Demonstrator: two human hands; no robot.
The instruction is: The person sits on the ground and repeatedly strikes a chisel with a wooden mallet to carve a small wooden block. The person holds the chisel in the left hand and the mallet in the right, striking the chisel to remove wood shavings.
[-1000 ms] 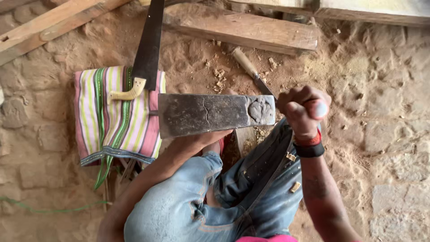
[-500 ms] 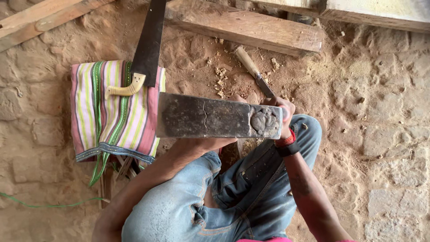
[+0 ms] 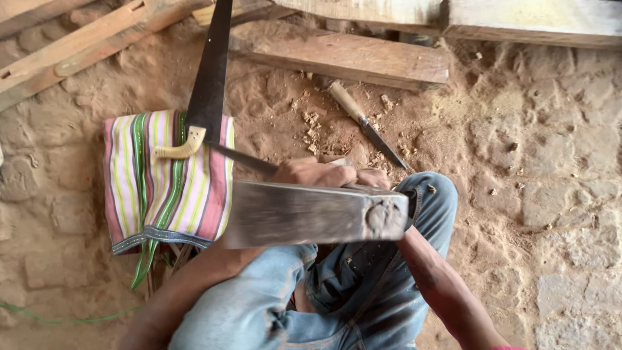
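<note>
A grey squared wooden block (image 3: pixel 304 214) lies across my knees, its cut end facing right. My left hand (image 3: pixel 312 174) curls over the block's far top edge and holds it. Just to its right, my right hand (image 3: pixel 374 177) is closed and mostly hidden behind the block. A thin dark metal blade (image 3: pixel 243 159) sticks out leftward from the hands, low against the block's far side. Its handle is hidden, apparently in my right fist. My jeans-clad legs (image 3: pixel 363 291) are under the block.
A striped cloth bag (image 3: pixel 165 188) lies on the dirt at the left, with a hand saw (image 3: pixel 207 84) and its pale handle on it. A wooden-handled chisel (image 3: pixel 363 120) and wood chips lie beyond the block. Planks (image 3: pixel 350 58) run along the top, and a green cord (image 3: pixel 65 319) lies at the lower left.
My right fist was raised at the block's right end. It has swung down behind the block beside my left hand, and the blade now shows to the left.
</note>
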